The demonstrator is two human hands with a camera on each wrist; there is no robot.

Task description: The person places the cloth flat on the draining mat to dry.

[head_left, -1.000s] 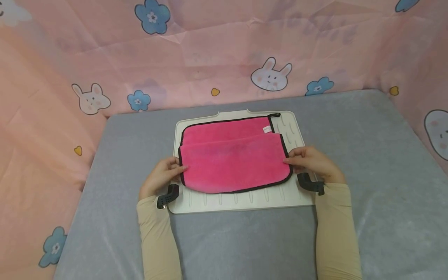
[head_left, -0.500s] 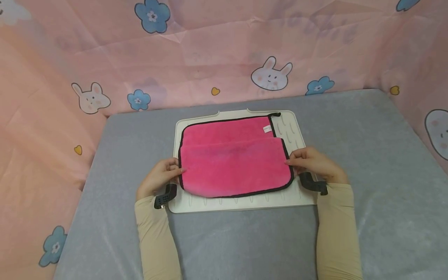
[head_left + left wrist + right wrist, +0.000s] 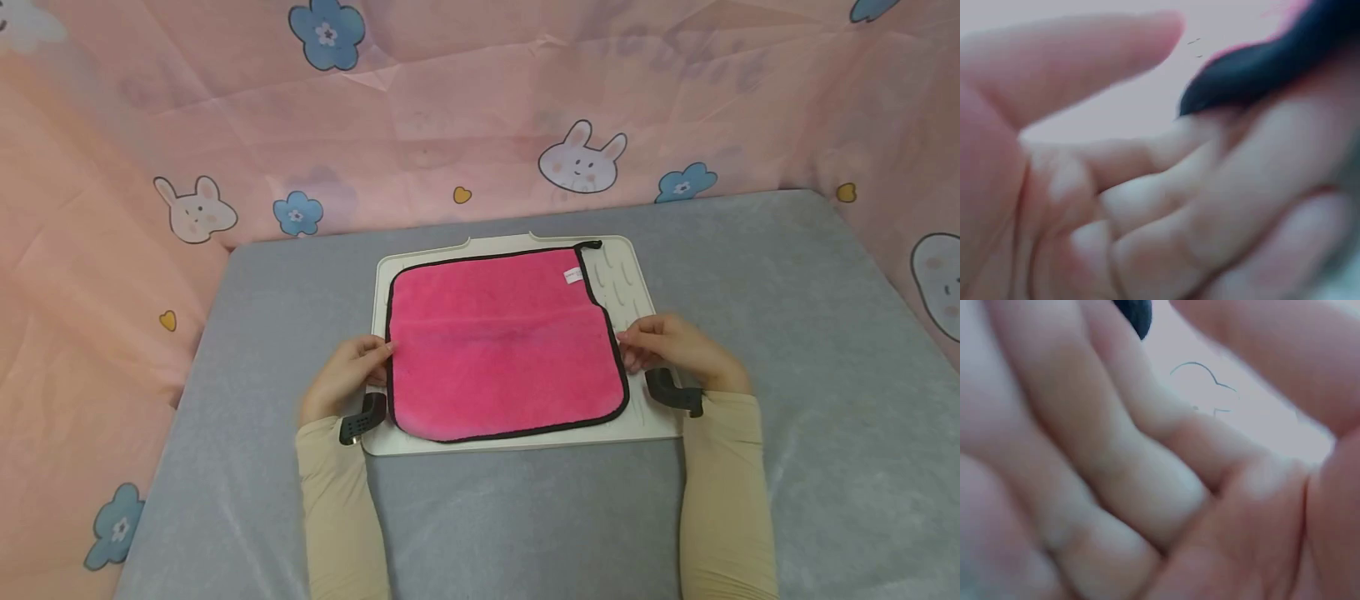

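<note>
A pink towel (image 3: 502, 358) with black edging lies spread over a pale ribbed tray (image 3: 630, 287) in the head view, a faint crease running across its middle. My left hand (image 3: 351, 371) is at the towel's left edge. In the left wrist view its thumb (image 3: 1104, 56) stands apart from the fingers, and the dark edging (image 3: 1235, 81) overlaps the fingertips. At the opposite side, my right hand (image 3: 667, 346) is close beside the right edge. The right wrist view shows a gap between that thumb and the fingers (image 3: 1104, 444), with a bit of dark edging (image 3: 1138, 315) at the top.
The tray rests on a table covered in grey cloth (image 3: 525, 517). A pink curtain (image 3: 450, 100) with rabbits and flowers closes off the back and sides. Black wrist mounts (image 3: 671, 392) sit on both wrists. A white tag (image 3: 573, 275) and black loop (image 3: 591, 245) mark the towel's far right corner.
The towel's folded near half has come down and towards me, so the towel now lies nearly flat. Both hands have loosened from its side edges.
</note>
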